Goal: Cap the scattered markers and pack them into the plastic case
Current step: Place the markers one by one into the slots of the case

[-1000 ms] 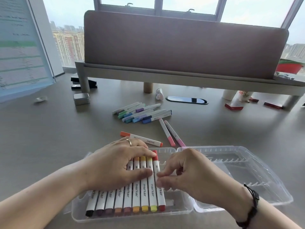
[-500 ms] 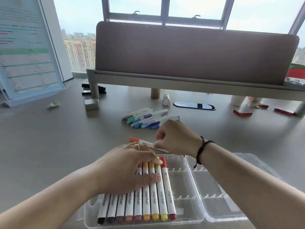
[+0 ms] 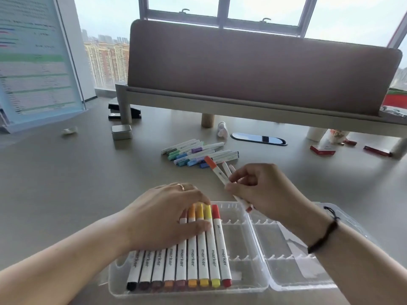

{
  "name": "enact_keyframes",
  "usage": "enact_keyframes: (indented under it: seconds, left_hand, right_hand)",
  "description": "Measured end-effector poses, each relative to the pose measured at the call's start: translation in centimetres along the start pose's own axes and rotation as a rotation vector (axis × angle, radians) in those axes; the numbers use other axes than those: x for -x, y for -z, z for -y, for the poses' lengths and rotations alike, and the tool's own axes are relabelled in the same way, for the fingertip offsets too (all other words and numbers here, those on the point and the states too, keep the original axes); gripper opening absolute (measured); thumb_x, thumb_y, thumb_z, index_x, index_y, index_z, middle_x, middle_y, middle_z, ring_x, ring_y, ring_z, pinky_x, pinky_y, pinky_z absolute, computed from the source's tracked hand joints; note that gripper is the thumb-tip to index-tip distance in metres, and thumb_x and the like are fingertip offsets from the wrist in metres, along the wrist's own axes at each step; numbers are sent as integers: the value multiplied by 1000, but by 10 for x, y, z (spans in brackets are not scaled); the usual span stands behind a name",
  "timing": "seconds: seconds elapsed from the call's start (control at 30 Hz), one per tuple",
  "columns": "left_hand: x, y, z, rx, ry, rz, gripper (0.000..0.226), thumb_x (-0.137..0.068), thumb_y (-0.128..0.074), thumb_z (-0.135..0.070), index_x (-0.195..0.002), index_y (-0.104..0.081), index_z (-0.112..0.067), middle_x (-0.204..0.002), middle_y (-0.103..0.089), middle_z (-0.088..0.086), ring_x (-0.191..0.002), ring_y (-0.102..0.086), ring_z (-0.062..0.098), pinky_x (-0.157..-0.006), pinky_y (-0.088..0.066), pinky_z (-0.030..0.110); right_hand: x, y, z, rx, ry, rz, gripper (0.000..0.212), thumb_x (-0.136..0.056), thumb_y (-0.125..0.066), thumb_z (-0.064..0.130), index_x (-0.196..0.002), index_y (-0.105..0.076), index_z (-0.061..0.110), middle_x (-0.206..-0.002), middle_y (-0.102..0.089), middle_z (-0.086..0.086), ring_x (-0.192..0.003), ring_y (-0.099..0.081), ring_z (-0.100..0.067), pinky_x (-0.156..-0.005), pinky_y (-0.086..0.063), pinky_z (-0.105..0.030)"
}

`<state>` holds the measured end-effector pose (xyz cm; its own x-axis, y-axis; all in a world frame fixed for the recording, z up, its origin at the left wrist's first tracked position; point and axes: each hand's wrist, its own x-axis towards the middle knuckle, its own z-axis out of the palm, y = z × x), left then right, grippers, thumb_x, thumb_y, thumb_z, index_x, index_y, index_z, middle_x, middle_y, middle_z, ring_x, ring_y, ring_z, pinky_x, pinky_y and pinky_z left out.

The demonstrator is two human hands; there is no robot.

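My left hand lies flat on the packed markers in the plastic case — my right hand grips an orange-capped marker above the case; more loose markers wait on the table.

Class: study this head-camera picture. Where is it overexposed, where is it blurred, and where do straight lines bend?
Head view: the window sky is blown out white; the chart board at left is smeared and unreadable; the desk divider bows from wide-angle distortion; the packed markers stay sharp, their lettering legible.
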<state>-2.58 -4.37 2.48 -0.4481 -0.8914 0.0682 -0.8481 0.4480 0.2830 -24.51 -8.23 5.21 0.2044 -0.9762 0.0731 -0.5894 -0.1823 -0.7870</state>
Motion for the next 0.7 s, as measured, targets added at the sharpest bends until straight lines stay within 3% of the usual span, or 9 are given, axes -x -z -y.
enact_keyframes:
  seconds: [0.1, 0.17, 0.27, 0.43, 0.53, 0.7]
  left_hand:
    - [1, -2, -1, 50, 35, -26, 59, -85, -46, -78, -136, -25, -58, -124, -39, -38, -107, -50, -10, -86, -37, 18]
    - [1, -3, -1, 70, 26, -28, 65, -83, -46, -80, -138, -17, -60, -125, -34, -40, -114, -45, -11, -93, -36, 19]
    - [2, -3, -1, 85, -12, -3, 73, -80, -43, -84, -142, -10, -63, -145, -30, -41, -130, -35, -13, -109, -34, 24]
    - [-2, -5, 3, 54, -81, -1, 66, -82, -36, -86, -142, -24, -61, -149, -29, -39, -133, -27, -20, -112, -30, 21]
    - [-3, -6, 8, 49, -102, -2, 63, -83, -35, -86, -141, -31, -60, -149, -30, -40, -133, -23, -22, -109, -28, 17]
    - [-4, -9, 10, 36, -110, 0, 59, -82, -33, -88, -138, -26, -69, -147, -32, -39, -133, -21, -24, -107, -23, 12]
  right_hand:
    - [33, 6, -9, -185, -130, 90, 15, -83, -79, 18, -91, -68, 12, -71, -75, -8, -42, -52, -12, -44, -39, -21]
    - [47, 6, -11, -153, -156, 117, 16, -82, -80, 21, -89, -68, 13, -72, -76, -5, -44, -50, -11, -47, -38, -22]
    - [55, -1, -10, -48, -146, 165, 17, -81, -81, 28, -83, -66, 18, -72, -76, 1, -52, -58, -10, -57, -44, -26]
    - [60, -6, -6, 105, -102, 199, 21, -79, -81, 36, -80, -65, 22, -71, -75, 8, -50, -57, 2, -49, -41, -9]
    - [62, -5, -5, 121, -92, 208, 24, -77, -82, 39, -77, -65, 22, -69, -74, 9, -51, -61, 1, -50, -42, -10]
    - [61, -7, -5, 93, -68, 201, 26, -76, -84, 38, -73, -66, 20, -64, -72, 11, -49, -60, 2, -48, -42, -11]
